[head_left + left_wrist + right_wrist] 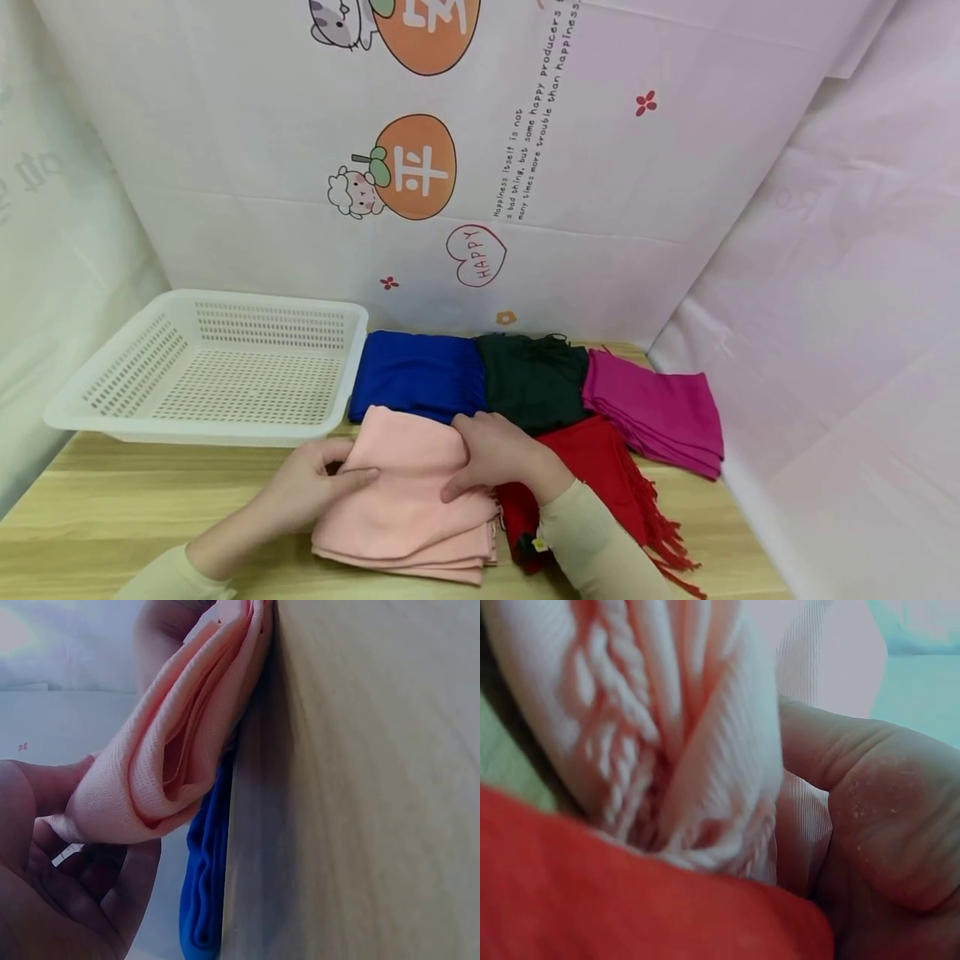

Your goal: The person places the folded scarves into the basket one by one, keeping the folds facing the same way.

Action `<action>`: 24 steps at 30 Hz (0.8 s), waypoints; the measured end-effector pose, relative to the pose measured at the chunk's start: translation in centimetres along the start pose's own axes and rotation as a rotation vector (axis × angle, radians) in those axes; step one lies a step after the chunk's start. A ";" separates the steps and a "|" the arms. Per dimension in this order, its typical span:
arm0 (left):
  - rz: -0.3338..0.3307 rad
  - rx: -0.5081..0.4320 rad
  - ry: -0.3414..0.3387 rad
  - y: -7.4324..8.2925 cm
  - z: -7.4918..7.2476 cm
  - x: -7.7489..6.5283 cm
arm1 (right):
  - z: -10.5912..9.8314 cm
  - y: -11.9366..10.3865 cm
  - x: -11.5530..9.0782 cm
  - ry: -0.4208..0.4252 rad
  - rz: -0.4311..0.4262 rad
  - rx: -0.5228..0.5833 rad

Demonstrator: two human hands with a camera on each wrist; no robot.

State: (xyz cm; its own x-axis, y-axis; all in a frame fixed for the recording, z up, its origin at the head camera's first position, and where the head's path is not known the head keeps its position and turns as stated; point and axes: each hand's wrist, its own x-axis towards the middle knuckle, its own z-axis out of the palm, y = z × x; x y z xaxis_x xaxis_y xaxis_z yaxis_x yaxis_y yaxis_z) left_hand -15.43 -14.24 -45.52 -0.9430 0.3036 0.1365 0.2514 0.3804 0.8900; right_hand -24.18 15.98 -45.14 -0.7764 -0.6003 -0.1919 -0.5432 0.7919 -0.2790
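Observation:
A folded pink scarf [408,521] is held between both hands in front of the person, its far end tilted up. My left hand [300,492] pinches its left edge, thumb on top and fingers beneath. In the left wrist view, the layered folds of the pink scarf [142,769] show above the wooden table [375,780]. My right hand [501,457] grips the right edge, thumb lying on the near face. Twisted fringe hangs at that side of the pink scarf [727,742] in the right wrist view, next to a red scarf [630,907].
A white perforated basket [202,432] stands at the back left. Folded blue [420,371], dark green [532,383] and magenta scarves [663,408] lie in a row along the back. The fringed red scarf lies partly under my right forearm. White printed sheets wall the table in.

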 end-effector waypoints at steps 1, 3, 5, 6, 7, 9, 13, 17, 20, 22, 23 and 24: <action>-0.006 0.002 0.002 0.0 0.0 0.0 | 0.0 0.1 0.0 -0.002 0.002 0.003; -0.017 0.011 0.003 0.1 -0.1 0.0 | -0.1 0.3 0.0 -0.002 -0.001 0.005; -0.019 0.026 0.006 0.1 -0.2 0.0 | -0.2 0.4 0.0 0.001 -0.009 0.003; -0.019 0.032 0.006 0.2 -0.2 0.0 | -0.3 0.4 -0.1 0.004 -0.015 -0.001; -0.017 0.034 0.006 0.2 -0.2 0.0 | -0.3 0.5 -0.1 0.006 -0.021 -0.006; -0.008 0.037 0.005 0.2 -0.2 0.0 | -0.4 0.6 -0.1 0.009 -0.032 -0.029; 0.006 0.032 0.004 0.2 -0.3 0.0 | -0.5 0.8 -0.1 0.010 -0.041 -0.077; 0.010 0.037 0.008 0.1 -0.3 0.1 | -0.6 0.9 -0.3 0.000 -0.029 -0.091; 0.011 0.040 0.010 0.2 -0.3 0.0 | -0.5 1.0 -0.3 -0.012 -0.024 -0.097; 0.007 0.038 0.009 0.2 -0.3 0.0 | -0.5 1.1 -0.3 -0.016 -0.027 -0.104; 0.005 0.041 0.008 0.2 -0.3 0.0 | -0.5 1.2 -0.3 -0.019 -0.031 -0.102; 0.008 0.042 0.005 0.2 -0.3 0.0 | -0.5 1.2 -0.3 -0.022 -0.033 -0.098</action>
State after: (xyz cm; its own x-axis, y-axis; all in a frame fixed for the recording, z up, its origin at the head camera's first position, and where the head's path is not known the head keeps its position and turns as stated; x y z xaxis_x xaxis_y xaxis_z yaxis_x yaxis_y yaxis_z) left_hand -15.45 -14.43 -45.24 -0.9419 0.3026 0.1459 0.2678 0.4140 0.8700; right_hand -24.75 17.18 -44.97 -0.7509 -0.6277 -0.2054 -0.5979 0.7782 -0.1923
